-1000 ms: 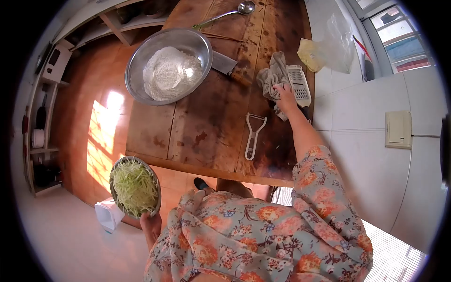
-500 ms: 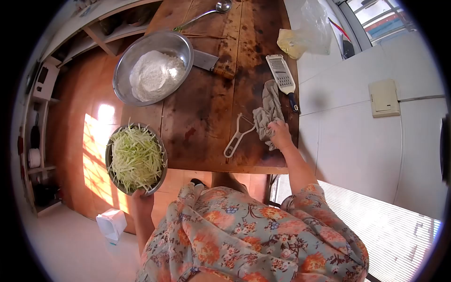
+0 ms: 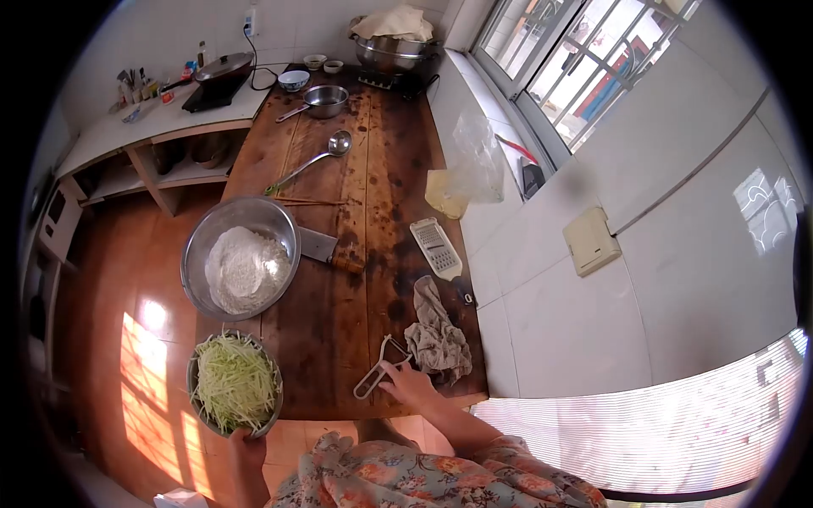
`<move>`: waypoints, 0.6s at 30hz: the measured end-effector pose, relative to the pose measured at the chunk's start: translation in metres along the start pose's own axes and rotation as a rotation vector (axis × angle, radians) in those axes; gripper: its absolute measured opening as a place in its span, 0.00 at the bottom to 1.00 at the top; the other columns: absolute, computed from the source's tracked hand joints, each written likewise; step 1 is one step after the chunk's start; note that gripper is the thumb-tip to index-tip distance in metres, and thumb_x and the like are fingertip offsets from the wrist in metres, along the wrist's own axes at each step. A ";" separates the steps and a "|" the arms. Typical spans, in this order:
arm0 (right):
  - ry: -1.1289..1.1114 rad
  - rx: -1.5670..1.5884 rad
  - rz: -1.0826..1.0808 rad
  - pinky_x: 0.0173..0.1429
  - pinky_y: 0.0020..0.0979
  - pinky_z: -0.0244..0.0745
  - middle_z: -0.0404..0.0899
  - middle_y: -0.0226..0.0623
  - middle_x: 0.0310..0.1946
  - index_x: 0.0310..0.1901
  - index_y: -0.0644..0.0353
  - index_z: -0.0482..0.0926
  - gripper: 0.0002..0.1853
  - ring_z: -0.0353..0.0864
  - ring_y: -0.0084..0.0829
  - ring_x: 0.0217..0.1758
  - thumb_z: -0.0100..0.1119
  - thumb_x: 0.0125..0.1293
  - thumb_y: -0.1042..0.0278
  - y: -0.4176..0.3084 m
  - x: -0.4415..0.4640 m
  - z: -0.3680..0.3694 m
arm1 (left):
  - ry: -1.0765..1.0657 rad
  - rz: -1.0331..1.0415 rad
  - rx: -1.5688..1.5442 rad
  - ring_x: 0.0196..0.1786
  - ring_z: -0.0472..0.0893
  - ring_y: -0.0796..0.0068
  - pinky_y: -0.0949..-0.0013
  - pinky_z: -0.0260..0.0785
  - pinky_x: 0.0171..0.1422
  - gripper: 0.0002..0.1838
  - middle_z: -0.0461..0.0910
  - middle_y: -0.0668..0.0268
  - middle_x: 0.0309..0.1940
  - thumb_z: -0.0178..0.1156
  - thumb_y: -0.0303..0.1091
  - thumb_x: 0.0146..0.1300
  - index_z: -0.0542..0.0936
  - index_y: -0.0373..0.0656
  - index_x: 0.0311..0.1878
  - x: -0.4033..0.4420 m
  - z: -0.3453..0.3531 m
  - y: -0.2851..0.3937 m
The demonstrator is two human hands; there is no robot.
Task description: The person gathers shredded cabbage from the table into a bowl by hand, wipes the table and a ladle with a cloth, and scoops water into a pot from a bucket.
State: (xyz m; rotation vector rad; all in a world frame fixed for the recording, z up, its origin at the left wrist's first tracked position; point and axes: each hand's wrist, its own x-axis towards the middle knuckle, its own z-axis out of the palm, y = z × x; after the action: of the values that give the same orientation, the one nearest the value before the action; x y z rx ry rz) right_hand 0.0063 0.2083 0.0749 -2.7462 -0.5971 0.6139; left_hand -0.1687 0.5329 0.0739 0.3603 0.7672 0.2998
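My left hand (image 3: 247,449) grips the near rim of a metal bowl (image 3: 277,410) heaped with shredded pale-green vegetable (image 3: 235,381), held at the table's left front corner. My right hand (image 3: 412,386) is at the white vegetable peeler (image 3: 369,383), its fingers closed on the side of the handle; the peeler lies on the wood. Just right of it is a crumpled grey cloth (image 3: 438,339), which the hand is not holding. A large steel bowl (image 3: 196,275) containing white flour (image 3: 246,269) stands beyond the vegetable bowl.
A cleaver (image 3: 318,245) lies beside the flour bowl. A grater (image 3: 436,248) and a plastic bag (image 3: 476,173) are along the right wall. Farther back are chopsticks (image 3: 309,201), a ladle (image 3: 318,159) and a saucepan (image 3: 326,102). The wooden table (image 3: 326,339) ends close to my body.
My right hand has let go of the cloth and moved left to the peeler. The left hand still holds the vegetable bowl. My view has tilted up, showing more of the table's far end.
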 end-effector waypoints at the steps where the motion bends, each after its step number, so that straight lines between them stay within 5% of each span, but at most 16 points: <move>1: 0.020 0.080 -0.010 0.35 0.43 0.73 0.65 0.53 0.42 0.54 0.45 0.62 0.24 0.75 0.52 0.35 0.50 0.57 0.48 -0.010 0.002 0.005 | 0.050 -0.003 -0.012 0.54 0.68 0.57 0.54 0.64 0.57 0.33 0.67 0.54 0.52 0.42 0.17 0.39 0.61 0.34 0.56 0.000 0.003 -0.002; 9: 0.229 0.029 -0.066 0.37 0.38 0.71 0.65 0.45 0.38 0.43 0.49 0.69 0.15 0.72 0.44 0.38 0.56 0.54 0.59 -0.023 0.028 0.018 | 0.089 -0.029 -0.081 0.56 0.66 0.56 0.54 0.62 0.59 0.31 0.64 0.54 0.54 0.41 0.18 0.41 0.60 0.33 0.57 -0.001 -0.005 0.000; 11: 0.229 0.163 -0.131 0.36 0.36 0.70 0.66 0.41 0.35 0.37 0.51 0.69 0.10 0.72 0.43 0.36 0.56 0.53 0.64 -0.012 0.033 0.016 | 0.240 -0.086 0.004 0.57 0.65 0.56 0.54 0.61 0.60 0.32 0.64 0.54 0.54 0.41 0.18 0.41 0.60 0.33 0.57 0.010 -0.028 0.002; 15: 0.527 0.436 -0.212 0.35 0.37 0.69 0.66 0.40 0.31 0.38 0.53 0.70 0.10 0.72 0.41 0.34 0.54 0.53 0.72 -0.018 0.033 -0.075 | 0.246 -0.083 0.015 0.57 0.65 0.56 0.53 0.60 0.61 0.32 0.64 0.54 0.55 0.41 0.18 0.40 0.59 0.34 0.57 0.019 -0.052 -0.003; 18: 0.827 0.415 -0.270 0.37 0.35 0.68 0.68 0.42 0.33 0.44 0.57 0.68 0.16 0.71 0.42 0.34 0.54 0.52 0.75 0.001 0.062 -0.166 | 0.027 0.060 0.275 0.58 0.64 0.56 0.53 0.59 0.61 0.33 0.63 0.54 0.56 0.41 0.18 0.40 0.59 0.33 0.57 0.044 -0.120 -0.010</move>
State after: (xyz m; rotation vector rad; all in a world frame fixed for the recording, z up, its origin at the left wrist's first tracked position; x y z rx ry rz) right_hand 0.1335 0.2080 0.1988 -2.1844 -0.5284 -0.4150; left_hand -0.2238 0.5658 -0.0376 0.6403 0.8277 0.2559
